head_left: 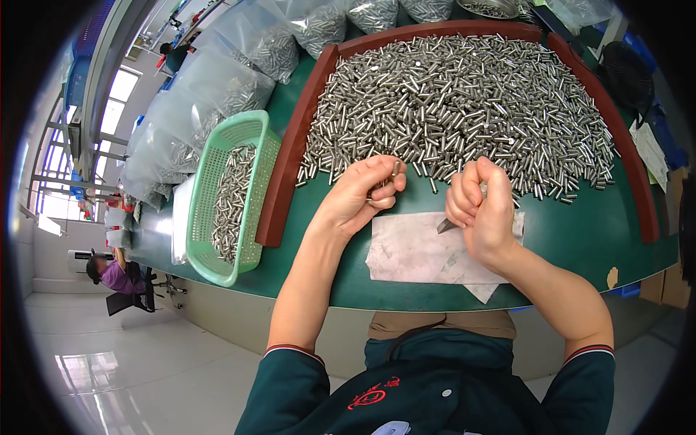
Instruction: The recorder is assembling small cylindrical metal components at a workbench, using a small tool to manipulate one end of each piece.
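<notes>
A wide heap of short, shiny metal pins covers the far part of the green table. At the heap's near edge my left hand is closed, pinching one metal pin between thumb and forefinger; its other fingers curl in, and I cannot see whether they hold more pins. To its right my right hand makes a fist around a flat grey metal tool. Only the tool's angled end shows below the fingers. Beneath both hands lies a smudged white cloth, which the right hand partly hides.
Dark red wooden rails frame the heap on three sides. Left of them stands a green plastic basket with loose pins inside. Clear bags of pins line the back and left. A black fan is at the far right.
</notes>
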Available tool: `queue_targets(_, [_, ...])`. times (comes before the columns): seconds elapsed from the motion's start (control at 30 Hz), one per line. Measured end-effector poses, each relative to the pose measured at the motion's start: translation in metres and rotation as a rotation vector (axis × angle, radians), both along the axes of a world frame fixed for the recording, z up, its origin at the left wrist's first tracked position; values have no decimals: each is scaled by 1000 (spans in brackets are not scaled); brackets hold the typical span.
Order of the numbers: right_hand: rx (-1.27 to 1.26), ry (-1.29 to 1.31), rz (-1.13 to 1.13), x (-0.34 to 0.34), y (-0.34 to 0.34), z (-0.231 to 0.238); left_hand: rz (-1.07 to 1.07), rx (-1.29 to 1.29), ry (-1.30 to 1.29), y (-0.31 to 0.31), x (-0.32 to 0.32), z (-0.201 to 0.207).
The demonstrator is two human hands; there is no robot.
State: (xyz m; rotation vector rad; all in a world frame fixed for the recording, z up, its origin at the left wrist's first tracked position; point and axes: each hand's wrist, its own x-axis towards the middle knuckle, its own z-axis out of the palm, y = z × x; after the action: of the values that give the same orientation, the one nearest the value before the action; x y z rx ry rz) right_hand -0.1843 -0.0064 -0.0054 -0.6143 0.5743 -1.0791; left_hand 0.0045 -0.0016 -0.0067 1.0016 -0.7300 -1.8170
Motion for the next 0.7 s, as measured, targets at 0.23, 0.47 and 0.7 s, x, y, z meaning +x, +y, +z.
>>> queue_targets(0.23, [-11,1,7,0,0,1,230,-191,-446,-2,15,2])
queue_targets(0.47, [-12,1,8,0,1,1,233,-719,-1589,-6,3,-6])
queue_targets(0.7, [-7,3,2,-1,0,1,164,-536,-1038,-3,-2,-4])
